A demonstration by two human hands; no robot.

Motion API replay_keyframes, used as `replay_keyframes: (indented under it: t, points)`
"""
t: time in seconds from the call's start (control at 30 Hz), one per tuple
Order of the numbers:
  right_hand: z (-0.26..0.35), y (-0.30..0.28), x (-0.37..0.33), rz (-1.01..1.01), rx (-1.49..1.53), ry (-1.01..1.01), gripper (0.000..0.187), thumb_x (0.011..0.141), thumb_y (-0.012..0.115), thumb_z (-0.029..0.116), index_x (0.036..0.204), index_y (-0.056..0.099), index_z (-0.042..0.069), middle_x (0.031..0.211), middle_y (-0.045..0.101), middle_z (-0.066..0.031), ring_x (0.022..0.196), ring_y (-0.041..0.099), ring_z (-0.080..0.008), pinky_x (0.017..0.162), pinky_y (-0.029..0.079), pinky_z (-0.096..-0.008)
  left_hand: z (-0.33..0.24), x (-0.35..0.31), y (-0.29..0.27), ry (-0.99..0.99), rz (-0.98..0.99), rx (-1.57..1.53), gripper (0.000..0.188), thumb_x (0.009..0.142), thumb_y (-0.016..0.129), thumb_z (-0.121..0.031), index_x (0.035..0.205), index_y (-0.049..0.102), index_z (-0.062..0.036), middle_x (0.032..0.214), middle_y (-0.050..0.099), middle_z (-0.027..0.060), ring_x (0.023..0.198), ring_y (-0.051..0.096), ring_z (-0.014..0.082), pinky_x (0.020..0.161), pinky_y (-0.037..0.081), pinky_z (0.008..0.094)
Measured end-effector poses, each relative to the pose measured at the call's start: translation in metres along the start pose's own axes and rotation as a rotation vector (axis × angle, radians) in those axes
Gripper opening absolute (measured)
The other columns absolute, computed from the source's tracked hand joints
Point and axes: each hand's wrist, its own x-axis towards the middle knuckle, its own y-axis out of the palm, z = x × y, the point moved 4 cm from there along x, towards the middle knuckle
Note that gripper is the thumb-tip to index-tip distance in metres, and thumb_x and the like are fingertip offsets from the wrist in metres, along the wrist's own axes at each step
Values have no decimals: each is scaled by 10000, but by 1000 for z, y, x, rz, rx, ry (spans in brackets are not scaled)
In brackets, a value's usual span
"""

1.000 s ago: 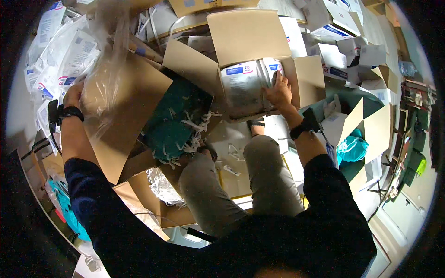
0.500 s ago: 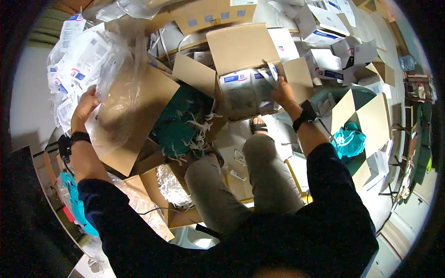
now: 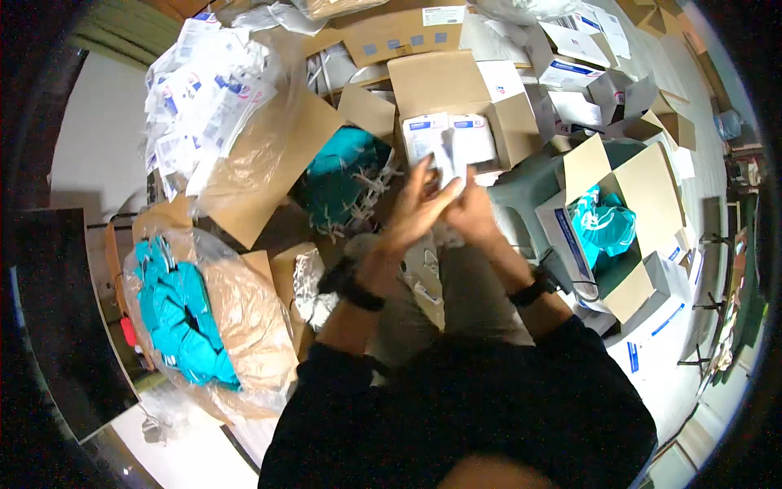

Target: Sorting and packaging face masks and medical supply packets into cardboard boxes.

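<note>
In front of me my left hand [image 3: 417,208] and my right hand [image 3: 472,213] are close together at the near edge of an open cardboard box [image 3: 432,80]. Between them is a slim white packet [image 3: 449,159], pinched by both hands. White packets with blue labels [image 3: 474,145] fill the box behind it. To the left, a second carton holds green cloth pieces [image 3: 346,167] with white ties hanging over the edge. A heap of flat white printed packets [image 3: 204,102] lies in clear plastic beyond it.
At lower left, teal cloth items [image 3: 183,314] sit in a plastic-lined box. White strips [image 3: 312,287] fill a small carton nearby. On the right, an open carton [image 3: 648,191] with a teal bundle [image 3: 603,226] stands by a grey-green stool [image 3: 521,200]. Opened white boxes [image 3: 570,57] clutter the far right.
My left hand has left the white packet heap and come right to meet my right hand. My right hand has drawn nearer from the box, and a white packet is now between both.
</note>
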Motion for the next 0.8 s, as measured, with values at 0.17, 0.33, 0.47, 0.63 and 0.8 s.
replay_keyframes:
  t: [0.17,0.33,0.47,0.63,0.8]
  points:
    - [31,-11,-74,226,-331,-338,946,730,737,380,1414,233,-37,1370,365,-303,1169,504,-383,1000,392,-428,12,-32,-16,233,-66,235,369,926,532,-231,1224,492,-18,1099,617,207,1014,602,312,859,460,385]
    - [63,-71,-92,-2,93,-168,347,774,728,98,1087,615,2,957,642,-118,873,616,-204,747,503,-312,1,-83,-24,50,252,331,378,881,581,-213,1210,523,-35,1060,626,204,946,627,298,832,466,362]
    - [42,-49,-105,130,334,-162,255,731,767,60,952,644,29,838,629,-20,767,567,-94,667,460,-241,16,-124,-13,74,332,575,442,802,674,-173,1198,537,-34,1046,634,146,952,610,242,844,471,357]
    - [12,-37,-133,239,240,-108,192,717,778,54,849,640,32,728,594,4,684,544,-77,631,448,-226,37,-157,5,110,97,355,708,668,767,-136,1301,455,-82,1084,629,166,1005,608,337,866,469,395]
    - [-8,-29,-147,354,389,-105,97,762,722,-24,808,665,40,752,622,31,684,503,-25,644,435,-191,25,-177,17,452,42,527,692,737,710,-56,1364,419,-85,1317,478,169,1165,513,305,950,429,371]
